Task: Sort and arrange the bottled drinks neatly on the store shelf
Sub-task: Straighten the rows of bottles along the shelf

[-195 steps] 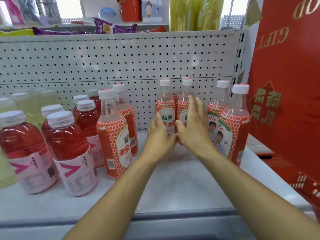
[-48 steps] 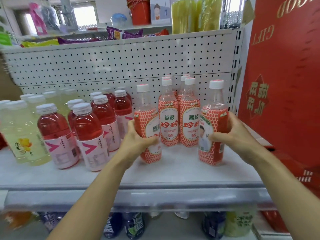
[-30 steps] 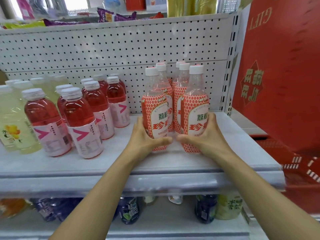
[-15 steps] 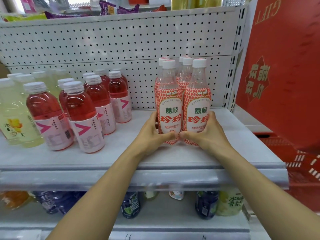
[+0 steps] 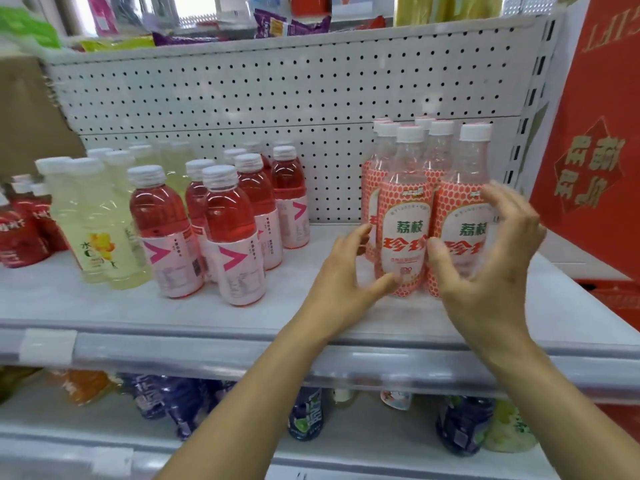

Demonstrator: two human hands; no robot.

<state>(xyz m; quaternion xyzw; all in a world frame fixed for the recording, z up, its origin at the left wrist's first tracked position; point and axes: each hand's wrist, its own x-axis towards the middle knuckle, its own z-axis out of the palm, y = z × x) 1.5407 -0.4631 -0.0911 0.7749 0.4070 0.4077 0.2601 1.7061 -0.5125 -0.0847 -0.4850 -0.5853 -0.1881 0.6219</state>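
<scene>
Several lychee soda bottles with red-dotted labels and white caps stand in two tight rows at the right of the white shelf (image 5: 173, 306). The front pair are a left bottle (image 5: 403, 216) and a right bottle (image 5: 464, 209). My left hand (image 5: 346, 271) hovers by the left bottle's base, fingers spread, thumb near the label. My right hand (image 5: 491, 258) is in front of the right bottle, fingers loosely spread, gripping nothing. Red drink bottles (image 5: 228, 237) with pink labels stand grouped mid-shelf, pale yellow bottles (image 5: 100, 230) to their left.
A white pegboard (image 5: 277, 91) backs the shelf. A large red gift box (image 5: 595, 150) stands close on the right. Small red bottles (image 5: 17, 237) sit at the far left. Dark bottles (image 5: 306, 414) fill the lower shelf. Snack packets lie on the top shelf.
Both hands have let go of the front pair of lychee bottles and drawn back with fingers spread. The camera view has shifted left.
</scene>
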